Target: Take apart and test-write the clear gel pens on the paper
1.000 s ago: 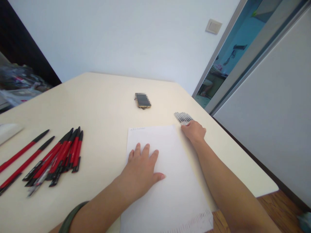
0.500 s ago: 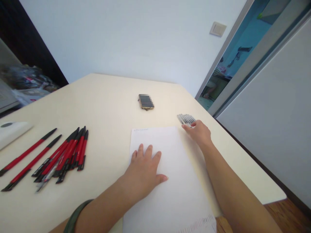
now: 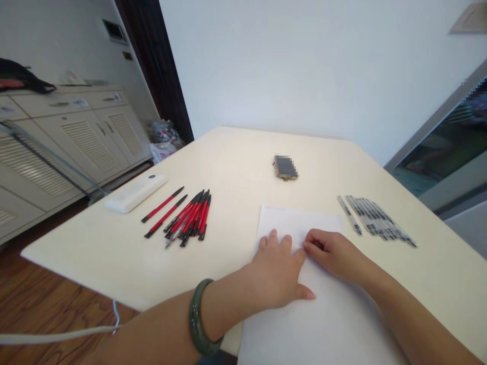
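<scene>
A white sheet of paper [image 3: 323,324] lies on the table with faint writing at its top left. My left hand [image 3: 279,274] rests flat on it, fingers spread, a green bangle [image 3: 198,317] round the wrist. Beside its index finger, my right hand [image 3: 335,253] is over the paper with thumb and fingers pinched together; nothing shows clearly between them. Clear pens [image 3: 380,220] lie in a row to the right of the paper, one [image 3: 350,215] slightly apart at the left. Red and black pens [image 3: 192,215] are heaped left of the paper, with two lying apart.
A small dark, blurred-out object [image 3: 286,167] sits near the back of the table [image 3: 228,162]. At the left is a white oblong device [image 3: 137,193]. Beyond stand louvred cabinets [image 3: 87,132] and the wall [image 3: 266,66]. A white cable [image 3: 57,337] runs at the lower left.
The view has swung left. My right hand has moved from the clear pens to the paper beside my left hand. My left hand stays flat on the paper.
</scene>
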`<state>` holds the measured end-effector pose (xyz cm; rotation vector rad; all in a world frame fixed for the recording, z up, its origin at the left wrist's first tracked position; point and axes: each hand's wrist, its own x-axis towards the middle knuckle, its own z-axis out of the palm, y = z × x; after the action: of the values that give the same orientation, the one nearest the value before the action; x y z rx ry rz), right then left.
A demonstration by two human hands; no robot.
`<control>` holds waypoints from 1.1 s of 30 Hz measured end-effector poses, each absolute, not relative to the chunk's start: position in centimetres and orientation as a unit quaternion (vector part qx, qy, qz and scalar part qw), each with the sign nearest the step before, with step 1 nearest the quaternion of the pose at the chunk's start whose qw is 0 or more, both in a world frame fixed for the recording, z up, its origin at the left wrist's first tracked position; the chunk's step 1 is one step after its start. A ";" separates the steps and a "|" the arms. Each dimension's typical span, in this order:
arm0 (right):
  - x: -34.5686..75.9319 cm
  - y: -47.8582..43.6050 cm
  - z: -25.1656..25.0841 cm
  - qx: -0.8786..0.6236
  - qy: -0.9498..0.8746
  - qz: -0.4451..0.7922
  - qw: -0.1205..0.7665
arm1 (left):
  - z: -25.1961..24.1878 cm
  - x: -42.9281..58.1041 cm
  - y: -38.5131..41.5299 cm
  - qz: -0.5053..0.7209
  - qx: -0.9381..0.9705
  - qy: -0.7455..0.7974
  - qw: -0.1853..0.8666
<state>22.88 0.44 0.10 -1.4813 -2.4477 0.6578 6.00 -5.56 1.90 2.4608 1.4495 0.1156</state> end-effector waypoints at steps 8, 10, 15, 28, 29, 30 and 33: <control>23.3 0.6 -0.2 -0.497 -0.835 0.214 0.104 | 3.8 3.6 -3.2 0.055 0.846 0.530 0.030; 23.3 0.6 -0.2 -0.497 -0.835 0.213 0.104 | 5.2 1.2 -2.6 0.059 0.818 0.572 0.005; 23.4 0.8 -0.3 -0.498 -0.834 0.214 0.103 | 7.2 -7.3 -3.3 0.005 0.689 0.723 -0.051; 23.7 1.0 -0.8 -0.493 -0.835 0.221 0.105 | 1.4 -14.6 -5.6 -0.043 0.580 0.812 0.037; 23.7 1.1 -0.8 -0.494 -0.835 0.221 0.104 | 1.4 -14.8 -5.5 -0.039 0.581 0.812 0.042; 23.7 1.1 -0.9 -0.495 -0.833 0.222 0.104 | 1.4 -15.0 -5.5 -0.036 0.582 0.811 0.047; 23.6 1.1 -0.8 -0.499 -0.830 0.228 0.105 | 1.7 -15.5 -5.5 -0.028 0.583 0.810 0.050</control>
<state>23.63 1.13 -0.77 -1.4691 -2.4445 0.6724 -15.52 -5.52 1.69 1.7760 2.4667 -0.0838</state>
